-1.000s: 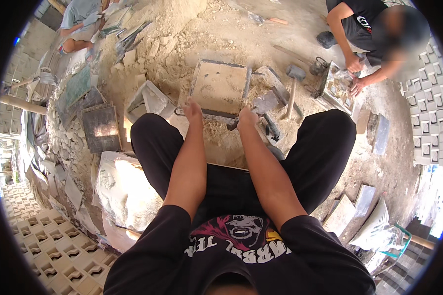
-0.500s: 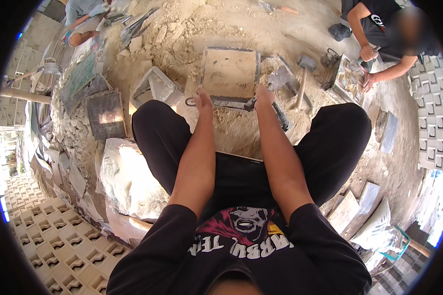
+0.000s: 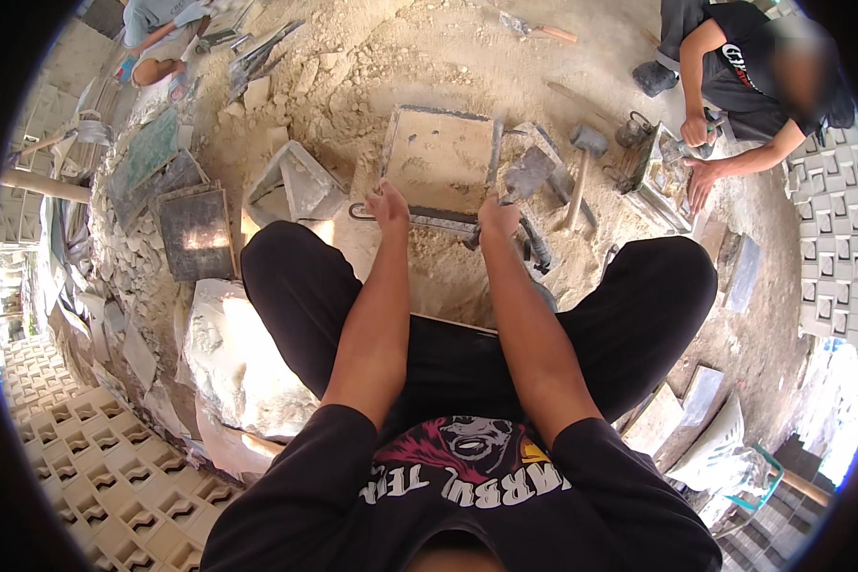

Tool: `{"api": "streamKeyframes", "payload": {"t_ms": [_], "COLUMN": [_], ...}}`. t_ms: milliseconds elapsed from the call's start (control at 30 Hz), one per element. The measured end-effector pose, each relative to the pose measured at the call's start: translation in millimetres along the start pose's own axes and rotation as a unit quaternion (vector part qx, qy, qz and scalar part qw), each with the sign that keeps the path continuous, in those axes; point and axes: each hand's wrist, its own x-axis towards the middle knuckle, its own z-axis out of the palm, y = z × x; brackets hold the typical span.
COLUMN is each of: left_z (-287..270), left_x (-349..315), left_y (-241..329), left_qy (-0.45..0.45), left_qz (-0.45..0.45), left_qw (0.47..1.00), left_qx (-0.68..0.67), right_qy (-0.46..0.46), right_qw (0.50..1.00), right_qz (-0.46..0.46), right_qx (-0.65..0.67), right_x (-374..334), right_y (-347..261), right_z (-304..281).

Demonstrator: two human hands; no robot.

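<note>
A square metal mould (image 3: 494, 157) packed level with sandy, pale material lies on the ground in front of my knees. My left hand (image 3: 389, 206) is closed on its near left corner, beside a curved metal loop (image 3: 359, 212). At the near right corner is my right hand (image 3: 499, 217), its fingers closed around the handle of a trowel. The trowel's grey flat blade (image 3: 529, 173) points away to the right of the mould. Dark metal bars (image 3: 538, 250) lie just right of that hand. The undersides of both hands are hidden.
A mallet (image 3: 583, 157) stands to the right. Beyond it a co-worker's hands (image 3: 701, 162) work over another mould (image 3: 656, 186). To the left are an angular block (image 3: 300, 181), a dark plate (image 3: 196, 232) and a pale powder heap (image 3: 243, 357). Patterned blocks (image 3: 114, 467) are stacked lower left.
The mould and both hands sit slightly lower in the picture. My left fingers curl more at the corner, and the trowel blade has shifted a little left and nearer.
</note>
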Motion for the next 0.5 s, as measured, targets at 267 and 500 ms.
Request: {"api": "streamKeyframes", "payload": {"t_ms": [267,500], "left_z": [1,22], "left_x": [19,96], "left_y": [27,73], "left_qy": [-0.023,-0.16], "left_qz": [0.101,0.175], "left_qw": [0.968,0.955], "left_qx": [0.23,0.176], "right_qy": [0.042,-0.199], "right_qw": [0.964,0.92], "right_qz": [-0.255,-0.31], "right_qx": [-0.061,-0.136], "right_x": [16,65], "right_y": [-45,-199], "right_z": [-28,-24]}}
